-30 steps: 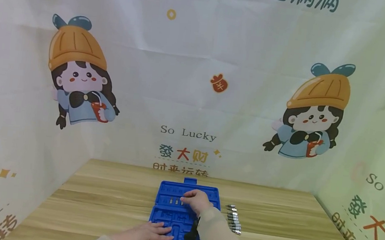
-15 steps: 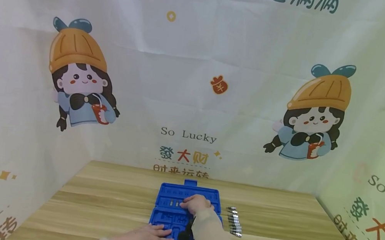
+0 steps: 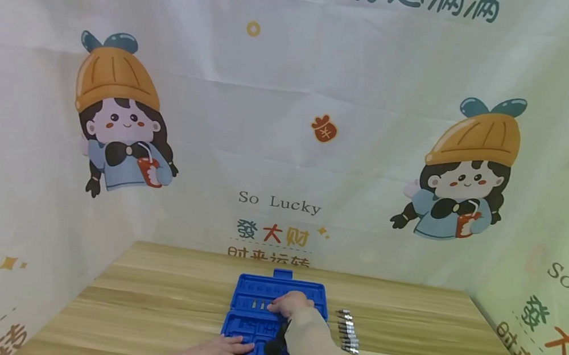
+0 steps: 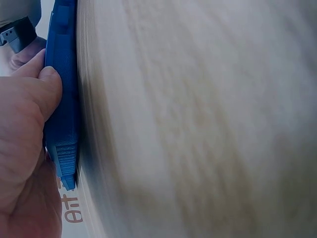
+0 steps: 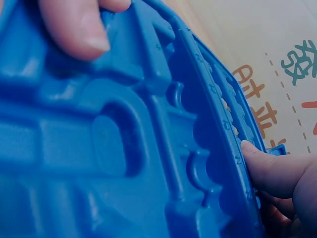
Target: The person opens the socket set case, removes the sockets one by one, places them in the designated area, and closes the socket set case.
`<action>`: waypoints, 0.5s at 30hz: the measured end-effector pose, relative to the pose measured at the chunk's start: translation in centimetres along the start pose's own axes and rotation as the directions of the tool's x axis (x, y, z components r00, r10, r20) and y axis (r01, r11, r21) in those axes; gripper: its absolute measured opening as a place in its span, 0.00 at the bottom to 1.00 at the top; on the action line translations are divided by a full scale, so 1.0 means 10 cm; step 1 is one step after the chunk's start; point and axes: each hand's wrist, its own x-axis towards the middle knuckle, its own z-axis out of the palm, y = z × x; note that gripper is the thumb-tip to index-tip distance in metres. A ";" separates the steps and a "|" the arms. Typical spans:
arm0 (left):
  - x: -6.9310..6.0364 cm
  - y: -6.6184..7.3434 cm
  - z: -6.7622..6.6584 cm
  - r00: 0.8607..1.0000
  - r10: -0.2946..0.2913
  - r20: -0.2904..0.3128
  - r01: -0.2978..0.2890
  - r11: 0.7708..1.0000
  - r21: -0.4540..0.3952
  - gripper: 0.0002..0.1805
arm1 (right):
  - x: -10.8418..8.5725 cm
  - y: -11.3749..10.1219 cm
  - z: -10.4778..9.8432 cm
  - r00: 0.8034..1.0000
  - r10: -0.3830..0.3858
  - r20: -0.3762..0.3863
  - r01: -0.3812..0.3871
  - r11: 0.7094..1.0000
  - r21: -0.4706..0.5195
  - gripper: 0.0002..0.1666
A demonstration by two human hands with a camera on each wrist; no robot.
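Observation:
An open blue tool case (image 3: 249, 325) lies on the table, its lid towards the back. My left hand (image 3: 216, 354) rests on its near left part, fingers spread and nearly straight; in the left wrist view the left thumb (image 4: 49, 82) lies against the case's side wall. My right hand (image 3: 292, 304) is at the lid, thumb and fingertips pinching at the slot right of two upright bit sockets (image 3: 258, 304). The bit socket at its fingertips is largely covered. In the right wrist view the right thumb (image 5: 270, 166) touches the numbered divider (image 5: 225, 119).
Right of the case, a column of silver bit sockets (image 3: 347, 332) lies on the wooden table (image 3: 413, 338). A black wrist camera (image 3: 276, 342) on the right wrist hangs over the case's lower tray. Printed cloth walls (image 3: 206, 135) enclose the back and sides.
My right wrist and forearm have swung left, while the fingertips stay at the same slot in the lid. The left hand keeps its place. The whole head view has shifted slightly downward.

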 end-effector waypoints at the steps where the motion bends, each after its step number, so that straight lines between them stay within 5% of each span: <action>1: 0.00 0.00 0.00 1.000 -0.001 0.000 0.001 1.000 -0.003 0.24 | 0.01 0.00 0.00 1.000 -0.004 0.004 0.004 1.000 -0.004 0.07; 15: -0.01 -0.03 0.02 1.000 0.011 -0.027 -0.011 1.000 -0.005 0.24 | -0.01 -0.02 -0.01 1.000 0.011 0.010 -0.012 0.996 0.088 0.06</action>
